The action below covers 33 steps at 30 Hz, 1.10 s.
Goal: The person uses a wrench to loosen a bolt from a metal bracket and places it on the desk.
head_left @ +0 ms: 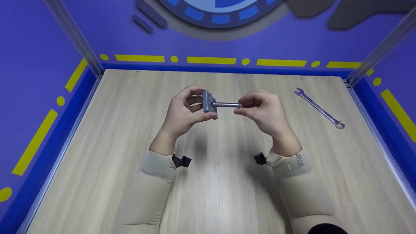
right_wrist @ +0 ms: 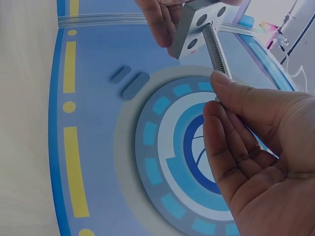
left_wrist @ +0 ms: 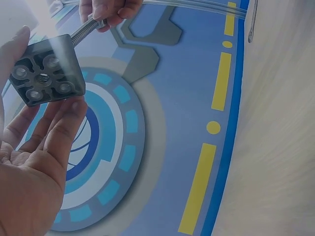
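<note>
Above the table, my left hand (head_left: 182, 109) grips a square grey mounting plate (head_left: 207, 101) by its edges, thumb below and fingers above. In the left wrist view the plate (left_wrist: 48, 71) shows a ribbed face with a threaded centre hole and recessed corner holes. A threaded bolt (head_left: 226, 104) reaches from the plate's middle toward the right. My right hand (head_left: 268, 110) pinches the bolt's outer end between thumb and fingertips. In the right wrist view the bolt (right_wrist: 215, 49) meets the plate's flat, holed face; how deep it sits cannot be told.
A combination wrench (head_left: 320, 109) lies slantwise on the wooden table (head_left: 221, 188), right of my right hand. Blue panels with yellow marks (head_left: 211, 60) wall the table at the back and sides. A dark round object (head_left: 326, 228) shows at the bottom right edge.
</note>
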Each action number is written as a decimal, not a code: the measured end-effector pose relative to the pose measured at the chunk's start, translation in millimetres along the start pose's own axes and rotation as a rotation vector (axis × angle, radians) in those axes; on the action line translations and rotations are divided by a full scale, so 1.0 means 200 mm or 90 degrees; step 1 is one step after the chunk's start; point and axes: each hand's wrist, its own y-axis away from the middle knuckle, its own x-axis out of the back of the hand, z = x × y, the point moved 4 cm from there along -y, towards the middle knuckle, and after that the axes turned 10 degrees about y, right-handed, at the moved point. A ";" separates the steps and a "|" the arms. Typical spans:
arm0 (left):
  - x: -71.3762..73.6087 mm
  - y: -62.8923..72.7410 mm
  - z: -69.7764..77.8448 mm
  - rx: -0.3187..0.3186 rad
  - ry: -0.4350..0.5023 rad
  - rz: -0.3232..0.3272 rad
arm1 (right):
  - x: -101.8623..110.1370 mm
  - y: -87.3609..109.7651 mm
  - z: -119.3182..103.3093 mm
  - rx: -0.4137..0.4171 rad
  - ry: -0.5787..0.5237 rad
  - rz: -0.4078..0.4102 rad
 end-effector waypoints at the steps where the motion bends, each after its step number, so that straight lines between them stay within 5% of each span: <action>1: 0.00 0.00 0.00 0.002 0.000 0.001 | 0.00 0.00 0.00 -0.001 0.002 0.000; 14: -0.01 0.04 -0.04 0.027 -0.002 -0.002 | 0.01 0.02 0.02 -0.002 0.011 -0.004; 22: 0.03 0.01 -0.13 0.064 0.028 -0.012 | -0.03 -0.03 0.17 -0.063 -0.024 -0.044; 33: 0.16 -0.03 -0.23 0.148 0.040 0.015 | -0.03 -0.08 0.38 -0.139 0.022 -0.067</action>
